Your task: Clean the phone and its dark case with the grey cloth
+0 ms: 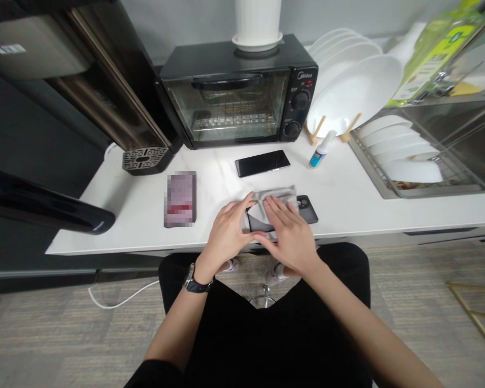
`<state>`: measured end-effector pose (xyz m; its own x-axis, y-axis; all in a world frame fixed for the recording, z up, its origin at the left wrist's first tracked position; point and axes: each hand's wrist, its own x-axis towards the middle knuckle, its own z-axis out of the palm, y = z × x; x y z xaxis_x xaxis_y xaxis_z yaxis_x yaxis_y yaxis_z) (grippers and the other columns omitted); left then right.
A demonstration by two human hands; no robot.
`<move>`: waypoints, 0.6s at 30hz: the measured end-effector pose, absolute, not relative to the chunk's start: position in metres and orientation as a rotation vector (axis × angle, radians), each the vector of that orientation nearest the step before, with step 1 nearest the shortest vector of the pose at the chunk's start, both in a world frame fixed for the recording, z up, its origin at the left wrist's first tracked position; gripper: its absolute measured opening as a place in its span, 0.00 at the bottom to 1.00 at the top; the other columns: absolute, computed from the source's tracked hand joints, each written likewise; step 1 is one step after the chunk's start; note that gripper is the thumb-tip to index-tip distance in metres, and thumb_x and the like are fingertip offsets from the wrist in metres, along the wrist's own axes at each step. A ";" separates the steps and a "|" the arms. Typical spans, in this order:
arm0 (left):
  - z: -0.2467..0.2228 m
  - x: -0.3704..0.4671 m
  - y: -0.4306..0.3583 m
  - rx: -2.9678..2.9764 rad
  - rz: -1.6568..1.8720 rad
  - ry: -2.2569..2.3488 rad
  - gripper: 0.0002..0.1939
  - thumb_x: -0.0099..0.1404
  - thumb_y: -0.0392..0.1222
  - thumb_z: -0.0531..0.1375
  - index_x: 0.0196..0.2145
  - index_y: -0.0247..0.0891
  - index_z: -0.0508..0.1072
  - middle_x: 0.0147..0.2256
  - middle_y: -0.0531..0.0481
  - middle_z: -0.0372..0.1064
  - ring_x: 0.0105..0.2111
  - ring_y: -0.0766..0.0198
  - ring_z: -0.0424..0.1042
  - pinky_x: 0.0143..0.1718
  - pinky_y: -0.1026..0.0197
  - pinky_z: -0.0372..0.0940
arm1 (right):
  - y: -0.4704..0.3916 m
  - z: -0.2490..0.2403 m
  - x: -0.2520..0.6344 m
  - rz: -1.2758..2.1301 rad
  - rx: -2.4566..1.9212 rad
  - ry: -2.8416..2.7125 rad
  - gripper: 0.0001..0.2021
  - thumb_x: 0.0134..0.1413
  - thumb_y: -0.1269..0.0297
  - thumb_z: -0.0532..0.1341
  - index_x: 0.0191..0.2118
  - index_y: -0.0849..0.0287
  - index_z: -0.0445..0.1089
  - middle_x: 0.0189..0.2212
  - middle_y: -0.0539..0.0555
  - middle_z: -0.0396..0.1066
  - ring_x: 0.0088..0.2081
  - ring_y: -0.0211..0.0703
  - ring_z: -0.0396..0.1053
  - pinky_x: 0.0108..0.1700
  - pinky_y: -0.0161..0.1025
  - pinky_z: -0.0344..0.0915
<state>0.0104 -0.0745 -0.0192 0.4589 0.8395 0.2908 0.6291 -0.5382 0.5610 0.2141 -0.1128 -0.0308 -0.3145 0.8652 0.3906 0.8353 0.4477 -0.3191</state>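
A grey cloth lies bunched over a dark, flat, phone-like thing at the counter's front edge. My left hand closes round its left end, fingers at the far side and thumb at the near side. With fingers flat and together, my right hand holds the cloth against its top. Out to the right shows the camera end of a dark phone, back up; the cloth and hand hide whether both parts are one phone. A black phone lies screen up farther back, with a small spray bottle to its right.
A pixelated, purplish rectangular item lies left of my hands on the white counter. Behind stands a toaster oven bearing a white pot. A drinks machine is at left; plates and a sink rack are at right.
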 end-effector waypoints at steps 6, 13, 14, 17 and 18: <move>-0.026 0.009 -0.076 2.409 0.759 1.393 0.48 0.64 0.41 0.70 0.75 0.37 0.51 0.61 0.35 0.70 0.61 0.43 0.69 0.65 0.39 0.62 | -0.125 -0.027 0.177 0.183 -1.307 -2.233 0.39 0.71 0.42 0.54 0.71 0.73 0.60 0.71 0.70 0.59 0.73 0.59 0.58 0.73 0.58 0.59; -0.019 0.012 -0.078 2.366 0.699 1.403 0.57 0.62 0.51 0.73 0.77 0.44 0.44 0.64 0.40 0.70 0.67 0.45 0.65 0.72 0.37 0.52 | -0.146 -0.027 0.230 0.213 -1.206 -2.338 0.30 0.74 0.52 0.56 0.73 0.60 0.59 0.71 0.59 0.63 0.72 0.50 0.60 0.72 0.56 0.61; -0.019 0.012 -0.077 2.360 0.691 1.382 0.58 0.61 0.52 0.74 0.77 0.45 0.43 0.63 0.42 0.72 0.67 0.45 0.65 0.73 0.37 0.50 | -0.147 -0.028 0.237 0.185 -1.223 -2.336 0.29 0.73 0.53 0.57 0.73 0.59 0.58 0.71 0.58 0.63 0.72 0.51 0.60 0.72 0.56 0.61; -0.017 0.012 -0.076 2.328 0.675 1.330 0.59 0.61 0.51 0.74 0.77 0.50 0.41 0.63 0.47 0.72 0.69 0.48 0.63 0.75 0.37 0.46 | -0.148 -0.033 0.257 0.092 -1.296 -2.321 0.31 0.73 0.55 0.58 0.75 0.54 0.55 0.72 0.56 0.61 0.72 0.53 0.59 0.72 0.59 0.62; -0.017 0.012 -0.075 2.309 0.667 1.321 0.59 0.61 0.51 0.74 0.77 0.51 0.41 0.64 0.47 0.71 0.69 0.49 0.63 0.75 0.37 0.45 | -0.148 -0.034 0.262 0.065 -1.330 -2.309 0.31 0.73 0.55 0.58 0.76 0.53 0.54 0.72 0.56 0.61 0.72 0.54 0.60 0.72 0.59 0.61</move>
<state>0.0120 -0.0750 -0.0168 0.4407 0.8736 0.2063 0.6848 -0.4758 0.5520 0.2622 -0.1477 -0.0339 -0.4184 0.8278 0.3738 0.8054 0.5284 -0.2687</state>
